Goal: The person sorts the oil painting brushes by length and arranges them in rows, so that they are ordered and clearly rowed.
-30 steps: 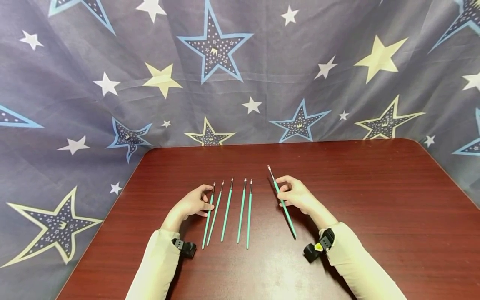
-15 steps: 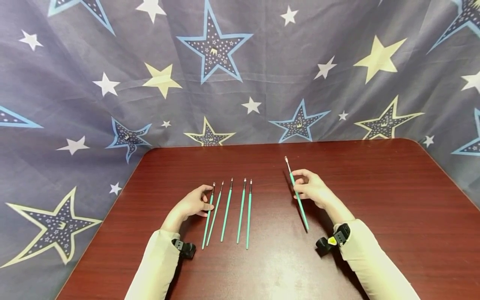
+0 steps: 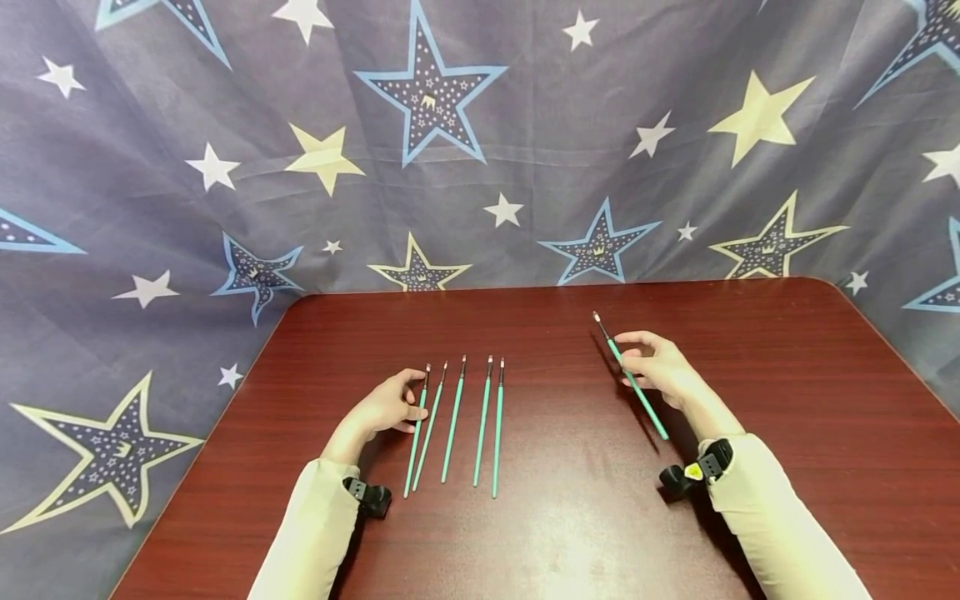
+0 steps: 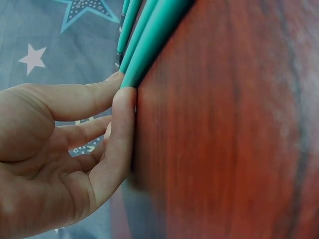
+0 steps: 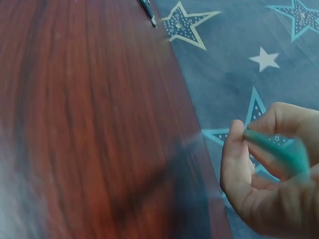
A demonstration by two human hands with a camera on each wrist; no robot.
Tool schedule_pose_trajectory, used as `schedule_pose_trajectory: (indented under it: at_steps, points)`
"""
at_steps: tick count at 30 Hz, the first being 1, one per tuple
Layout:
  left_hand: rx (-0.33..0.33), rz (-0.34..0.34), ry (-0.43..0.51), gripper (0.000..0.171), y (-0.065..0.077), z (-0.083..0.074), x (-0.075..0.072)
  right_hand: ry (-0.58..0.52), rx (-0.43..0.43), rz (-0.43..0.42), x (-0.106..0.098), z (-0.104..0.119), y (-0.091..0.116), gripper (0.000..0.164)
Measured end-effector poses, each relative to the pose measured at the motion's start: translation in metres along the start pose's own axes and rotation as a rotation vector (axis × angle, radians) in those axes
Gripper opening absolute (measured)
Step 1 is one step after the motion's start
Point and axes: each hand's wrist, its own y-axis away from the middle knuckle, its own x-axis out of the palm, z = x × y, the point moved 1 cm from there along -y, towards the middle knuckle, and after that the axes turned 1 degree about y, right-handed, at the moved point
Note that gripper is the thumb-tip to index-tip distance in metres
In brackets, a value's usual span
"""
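Thin paintbrushes with teal handles and dark ferrules are in the head view. My right hand (image 3: 663, 371) pinches one paintbrush (image 3: 647, 407) between thumb and fingers, tilted above the table with its tip pointing away to the left. In the right wrist view its teal handle (image 5: 276, 148) looks blurred. At the left, my left hand (image 3: 382, 407) rests on the table, thumb and fingers about the leftmost paintbrush (image 3: 413, 458) of a row. The left wrist view has the thumb and a finger meeting at that teal handle (image 4: 149, 47). Right beside it lies a second paintbrush (image 3: 428, 442).
Further right in the row lie more paintbrushes, a third (image 3: 452, 433), another (image 3: 482, 433) and the rightmost (image 3: 498, 442). All lie on a reddish-brown wooden table (image 3: 570, 533). A grey curtain (image 3: 525, 125) with stars hangs behind the table and along its sides.
My right hand has carried its paintbrush to the right, away from the row, and slightly towards the far side. The left hand and the brushes in the row have stayed put.
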Motion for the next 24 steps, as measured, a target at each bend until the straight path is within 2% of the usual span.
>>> schedule_pose_trajectory:
  at_steps: [7,13,24]
  points:
    - [0.016,0.003,-0.001,0.063,0.005,-0.003,0.000,0.004,0.059,-0.006,-0.012,-0.002,0.001,0.052]
    - [0.016,0.000,-0.008,0.063,0.003,-0.001,0.000,0.004,0.055,-0.018,-0.025,-0.001,0.003,0.053]
    - [0.002,-0.013,-0.003,0.063,-0.001,0.002,0.001,-0.066,0.033,-0.044,-0.046,0.002,0.004,0.053]
